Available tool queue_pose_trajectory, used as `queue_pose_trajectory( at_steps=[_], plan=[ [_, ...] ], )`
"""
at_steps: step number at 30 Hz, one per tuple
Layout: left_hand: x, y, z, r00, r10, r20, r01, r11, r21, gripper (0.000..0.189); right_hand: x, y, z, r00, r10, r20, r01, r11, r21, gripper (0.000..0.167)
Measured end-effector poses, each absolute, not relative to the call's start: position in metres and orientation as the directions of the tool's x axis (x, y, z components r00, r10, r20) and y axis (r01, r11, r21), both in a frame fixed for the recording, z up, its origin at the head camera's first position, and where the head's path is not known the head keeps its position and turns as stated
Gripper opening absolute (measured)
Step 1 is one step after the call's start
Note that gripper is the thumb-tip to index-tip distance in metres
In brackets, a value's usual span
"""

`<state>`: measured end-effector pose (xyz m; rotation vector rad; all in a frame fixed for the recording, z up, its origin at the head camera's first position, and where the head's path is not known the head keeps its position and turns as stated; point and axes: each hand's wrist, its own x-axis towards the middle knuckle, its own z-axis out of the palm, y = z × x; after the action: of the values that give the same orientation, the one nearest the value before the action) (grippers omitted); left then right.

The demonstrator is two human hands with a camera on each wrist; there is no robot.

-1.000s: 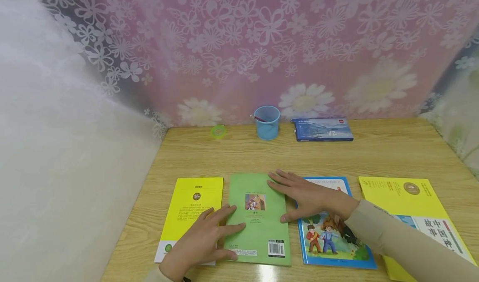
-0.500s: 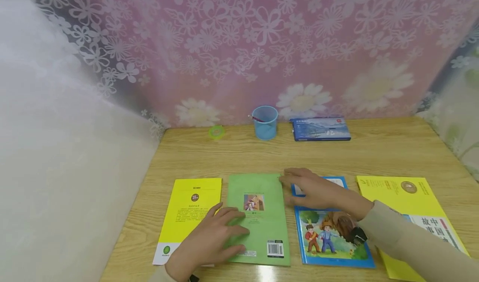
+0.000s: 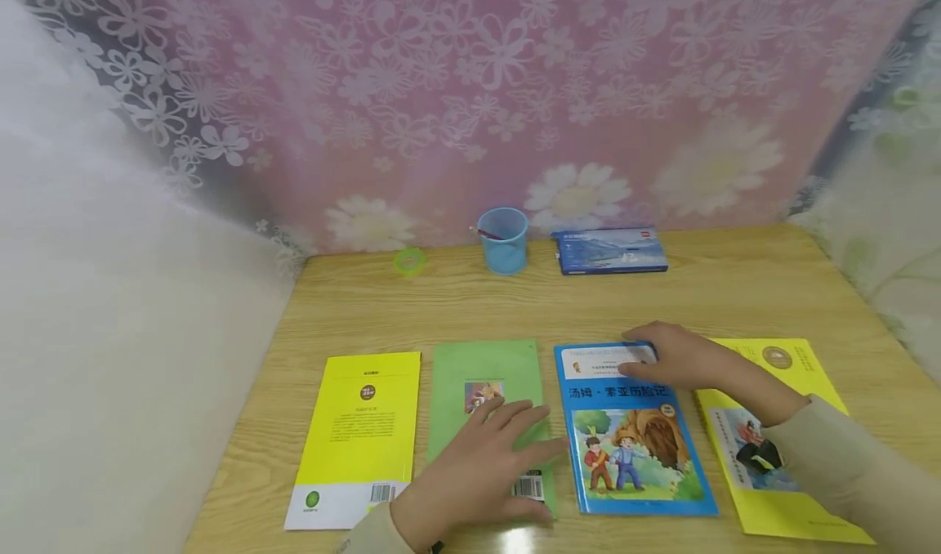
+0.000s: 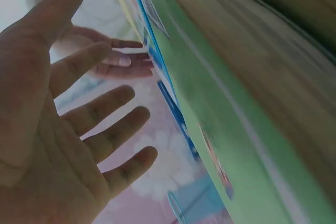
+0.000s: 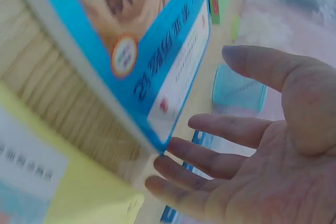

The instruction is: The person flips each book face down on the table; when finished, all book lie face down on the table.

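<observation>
Four-sided and flat, a green book lies face down, its barcode partly hidden by my left hand. That hand hovers over it with spread fingers, the index fingertip reaching toward the blue book. The left wrist view shows the palm holding nothing above the green cover. My right hand is at the blue book's top right corner, thumb over the white title band, fingers extended. In the right wrist view its fingertips are right at that corner. A yellow book lies partly under the right forearm.
Another yellow book lies on the left of the wooden table. Along the back stand a green tape roll, a blue cup with a pen in it, and a flat blue box. A flowered curtain rises behind.
Both hands have moved right: the left from the green book's left edge to over its lower right, the right from the green book to the blue book's upper right corner. The head view has shifted slightly.
</observation>
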<state>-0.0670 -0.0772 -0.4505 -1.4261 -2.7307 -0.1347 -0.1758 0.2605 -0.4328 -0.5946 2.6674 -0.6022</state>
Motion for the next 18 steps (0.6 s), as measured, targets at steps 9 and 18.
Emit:
queue_pose_trajectory(
  at_steps=[9,18],
  plan=[
    [-0.061,-0.033,-0.463,-0.508,0.862,0.010,0.860,0.507,-0.050,0.101,-0.179,0.290,-0.430,-0.825,-0.416,-0.383,-0.145,0.811,-0.567,0.082],
    [-0.063,-0.021,-0.471,-0.512,0.858,-0.043,0.858,0.507,-0.084,0.091,-0.181,0.294,-0.433,-0.814,-0.431,-0.389,-0.126,0.786,-0.606,0.078]
  ],
)
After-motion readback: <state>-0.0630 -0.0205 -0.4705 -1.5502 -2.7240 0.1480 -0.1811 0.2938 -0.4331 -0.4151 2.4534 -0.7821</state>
